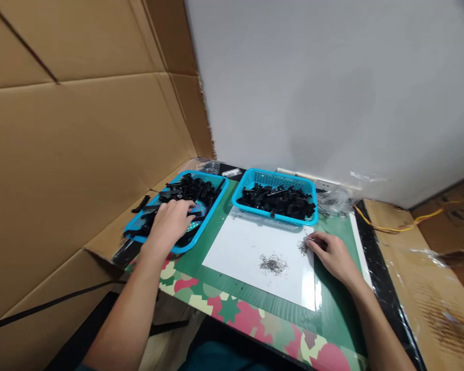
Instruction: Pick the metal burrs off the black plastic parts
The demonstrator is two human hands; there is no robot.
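Note:
My left hand (pixel 172 219) reaches into the left blue basket (pixel 212 219), its thumb and fingers apart over the black plastic parts (pixel 189 188). I see nothing held in it. At the right edge of a white sheet (pixel 232 247), my right hand (pixel 330 252) is closed in a pinch beside a small pile of thin metal pieces (pixel 302 248). Something thin and dark shows at its fingertips, too small to name. A larger pile of small wire-like metal pieces (pixel 274 264) lies nearer the middle of the sheet.
A second blue basket (pixel 272 214) full of black parts stands behind the sheet. Cardboard (pixel 81 154) walls the left side. Clear plastic bags (pixel 336 201) and a yellow cable (pixel 394 226) lie at the right. The table's front edge has a camouflage-patterned border (pixel 232 312).

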